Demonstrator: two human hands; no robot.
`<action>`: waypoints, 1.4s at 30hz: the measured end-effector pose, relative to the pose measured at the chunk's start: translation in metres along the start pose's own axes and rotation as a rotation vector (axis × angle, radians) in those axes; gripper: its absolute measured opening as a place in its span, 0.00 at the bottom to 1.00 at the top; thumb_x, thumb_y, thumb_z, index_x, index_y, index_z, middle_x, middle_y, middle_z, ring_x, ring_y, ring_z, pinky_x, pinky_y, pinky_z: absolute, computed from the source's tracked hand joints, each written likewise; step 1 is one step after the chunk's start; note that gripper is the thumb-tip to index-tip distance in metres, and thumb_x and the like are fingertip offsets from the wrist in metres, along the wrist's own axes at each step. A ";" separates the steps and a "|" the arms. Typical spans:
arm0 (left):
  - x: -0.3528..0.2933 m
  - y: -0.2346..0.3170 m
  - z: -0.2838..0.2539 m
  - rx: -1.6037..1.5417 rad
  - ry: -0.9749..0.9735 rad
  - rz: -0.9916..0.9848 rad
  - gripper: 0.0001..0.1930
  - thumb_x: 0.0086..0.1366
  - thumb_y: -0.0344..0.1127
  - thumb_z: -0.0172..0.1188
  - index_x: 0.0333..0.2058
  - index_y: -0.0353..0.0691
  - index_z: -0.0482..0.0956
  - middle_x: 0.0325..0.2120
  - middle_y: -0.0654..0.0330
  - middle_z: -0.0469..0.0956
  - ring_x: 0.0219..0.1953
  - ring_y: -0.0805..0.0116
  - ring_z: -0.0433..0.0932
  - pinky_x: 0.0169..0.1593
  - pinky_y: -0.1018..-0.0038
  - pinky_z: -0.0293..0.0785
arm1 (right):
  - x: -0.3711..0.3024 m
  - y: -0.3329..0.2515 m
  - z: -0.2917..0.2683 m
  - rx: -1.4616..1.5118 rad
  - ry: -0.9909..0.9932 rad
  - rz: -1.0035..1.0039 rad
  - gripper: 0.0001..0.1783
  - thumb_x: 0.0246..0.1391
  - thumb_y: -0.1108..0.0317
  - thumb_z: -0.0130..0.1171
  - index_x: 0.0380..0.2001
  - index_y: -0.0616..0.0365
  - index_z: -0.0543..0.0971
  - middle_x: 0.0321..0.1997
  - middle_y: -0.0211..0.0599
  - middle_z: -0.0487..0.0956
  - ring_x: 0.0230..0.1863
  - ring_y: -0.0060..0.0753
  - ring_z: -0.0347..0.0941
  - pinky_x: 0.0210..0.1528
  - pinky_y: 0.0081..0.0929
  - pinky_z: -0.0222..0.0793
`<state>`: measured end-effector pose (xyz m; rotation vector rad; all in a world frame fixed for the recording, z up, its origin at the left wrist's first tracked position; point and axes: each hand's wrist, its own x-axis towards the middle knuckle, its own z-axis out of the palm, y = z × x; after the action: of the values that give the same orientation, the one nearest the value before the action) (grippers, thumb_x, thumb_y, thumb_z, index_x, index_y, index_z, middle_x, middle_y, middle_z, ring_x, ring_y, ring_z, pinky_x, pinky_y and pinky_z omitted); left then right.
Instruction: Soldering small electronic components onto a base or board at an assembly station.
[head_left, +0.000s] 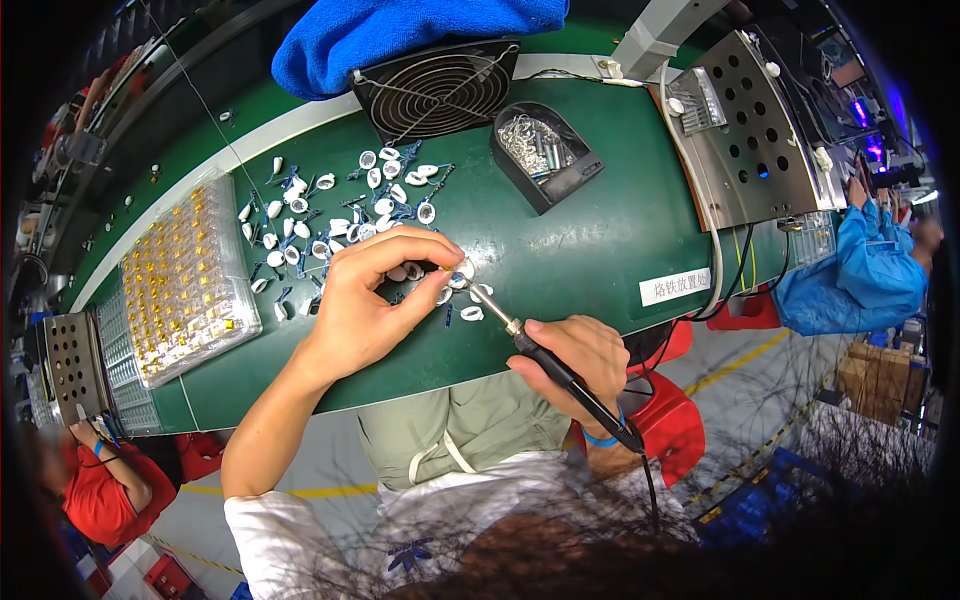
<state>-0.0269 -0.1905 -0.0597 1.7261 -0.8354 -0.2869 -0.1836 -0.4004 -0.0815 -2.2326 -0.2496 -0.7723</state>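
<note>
My left hand point(375, 300) rests on the green bench point(580, 240) and pinches a small white part point(462, 270) between thumb and forefinger. My right hand point(570, 360) grips a black-handled soldering iron point(545, 360). Its metal tip point(480, 297) reaches the pinched part. Several more small white parts with blue wire bits point(340, 210) lie scattered on the bench just beyond my left hand.
A clear tray of small yellow parts point(180, 285) lies at the left. A black fan point(435, 88) and a black bin of metal pieces point(545, 150) stand at the back, a perforated metal box point(755, 130) at the right. People work at both sides.
</note>
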 end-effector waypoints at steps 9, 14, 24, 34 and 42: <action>0.000 0.001 -0.002 -0.003 -0.023 0.007 0.10 0.61 0.19 0.65 0.41 0.34 0.84 0.43 0.56 0.85 0.43 0.70 0.84 0.42 0.78 0.77 | 0.000 0.001 0.001 0.017 0.015 -0.020 0.22 0.45 0.61 0.80 0.41 0.60 0.84 0.30 0.40 0.84 0.25 0.41 0.79 0.30 0.32 0.75; 0.001 0.002 -0.002 0.005 -0.041 0.019 0.10 0.60 0.18 0.66 0.40 0.33 0.83 0.43 0.54 0.85 0.46 0.67 0.85 0.45 0.78 0.80 | 0.000 0.002 0.000 0.006 0.011 -0.034 0.22 0.45 0.62 0.80 0.41 0.61 0.84 0.30 0.40 0.84 0.26 0.40 0.79 0.29 0.32 0.74; 0.000 0.003 0.000 0.016 -0.010 0.007 0.10 0.61 0.20 0.65 0.41 0.36 0.85 0.41 0.58 0.86 0.40 0.71 0.84 0.41 0.78 0.77 | -0.004 0.002 -0.003 0.019 0.018 -0.003 0.23 0.47 0.60 0.79 0.42 0.62 0.83 0.29 0.39 0.83 0.27 0.43 0.81 0.31 0.34 0.76; 0.002 0.012 -0.008 0.165 -0.043 0.337 0.10 0.60 0.16 0.66 0.40 0.32 0.84 0.41 0.52 0.82 0.47 0.56 0.83 0.52 0.66 0.79 | 0.032 0.007 -0.014 -0.260 0.172 0.053 0.25 0.55 0.72 0.72 0.56 0.62 0.80 0.37 0.45 0.82 0.34 0.47 0.79 0.38 0.42 0.75; -0.033 0.040 -0.114 0.483 0.214 0.267 0.09 0.57 0.18 0.65 0.37 0.34 0.84 0.38 0.56 0.84 0.41 0.63 0.84 0.47 0.69 0.80 | 0.033 0.028 0.003 -0.004 0.113 0.123 0.31 0.54 0.86 0.63 0.62 0.66 0.74 0.31 0.46 0.84 0.31 0.43 0.80 0.37 0.36 0.76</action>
<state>0.0003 -0.0889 0.0074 2.0126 -1.0174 0.3007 -0.1450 -0.4194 -0.0804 -2.1773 -0.0554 -0.8294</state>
